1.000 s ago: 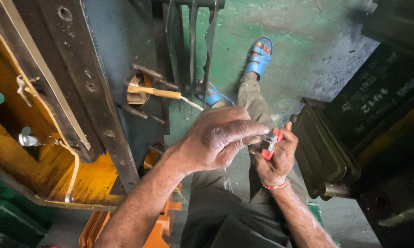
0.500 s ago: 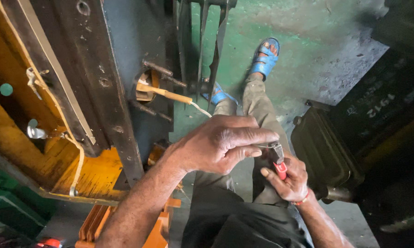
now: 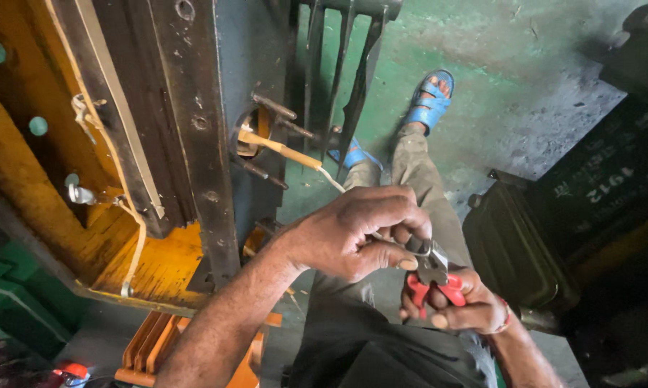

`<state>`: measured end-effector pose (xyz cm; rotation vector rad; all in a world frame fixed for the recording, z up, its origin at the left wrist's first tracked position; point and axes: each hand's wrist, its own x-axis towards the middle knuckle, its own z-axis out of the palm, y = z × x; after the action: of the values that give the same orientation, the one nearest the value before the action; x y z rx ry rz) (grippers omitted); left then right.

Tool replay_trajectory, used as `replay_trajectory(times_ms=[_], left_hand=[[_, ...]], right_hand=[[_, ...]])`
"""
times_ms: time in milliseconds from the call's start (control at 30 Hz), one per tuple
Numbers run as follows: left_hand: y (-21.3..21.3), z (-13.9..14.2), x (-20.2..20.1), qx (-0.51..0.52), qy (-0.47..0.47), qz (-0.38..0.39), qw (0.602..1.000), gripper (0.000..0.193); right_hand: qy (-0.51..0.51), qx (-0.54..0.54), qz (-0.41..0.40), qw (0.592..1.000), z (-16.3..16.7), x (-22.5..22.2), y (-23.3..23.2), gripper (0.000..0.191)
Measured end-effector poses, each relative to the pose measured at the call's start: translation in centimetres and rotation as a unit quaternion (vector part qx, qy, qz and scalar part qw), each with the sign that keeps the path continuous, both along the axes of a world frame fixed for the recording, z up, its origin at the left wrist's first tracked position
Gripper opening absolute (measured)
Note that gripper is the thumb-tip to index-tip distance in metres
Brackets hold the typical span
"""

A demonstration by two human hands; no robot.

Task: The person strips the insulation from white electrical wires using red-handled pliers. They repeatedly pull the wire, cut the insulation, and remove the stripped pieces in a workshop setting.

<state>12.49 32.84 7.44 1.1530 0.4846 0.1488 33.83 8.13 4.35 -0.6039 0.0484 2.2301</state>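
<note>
My left hand (image 3: 356,233) is closed around the end of a thin pale wire (image 3: 331,179), fingers pinched near the jaws of a pair of red-handled pliers (image 3: 432,276). Lower right, my right hand (image 3: 460,305) grips the red handles, and the grey jaws point up toward my left fingers. The wire runs up and left to a tan sleeve (image 3: 281,147) coming out of a dark steel machine frame (image 3: 187,122). Whether the jaws bite the wire is hidden by my fingers.
The yellow and black machine body (image 3: 72,179) fills the left. Dark metal bars (image 3: 338,72) hang above my knees. My legs stretch forward onto a green floor (image 3: 482,50), feet in blue sandals (image 3: 428,100). Dark green metal boxes (image 3: 554,230) stand at right. An orange part (image 3: 151,345) lies below.
Both hands have dropped lower and to the right. The pliers went from upright beside my left fingers to under them, jaws up against the wire end.
</note>
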Motion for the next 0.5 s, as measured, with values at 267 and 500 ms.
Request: replay_trajectory(times_ms=[267,500], left_hand=[[0.0,-0.4,0.0,-0.003,-0.039,-0.009,0.999,0.031],[-0.1,0.0,0.3,0.037,0.004,-0.005,0.999,0.033]], right_hand=[[0.113,-0.05,0.041,0.992,-0.7,0.1,0.9,0.029],[-0.094,0.021,0.052,0.994,0.7,0.6,0.6,0.022]])
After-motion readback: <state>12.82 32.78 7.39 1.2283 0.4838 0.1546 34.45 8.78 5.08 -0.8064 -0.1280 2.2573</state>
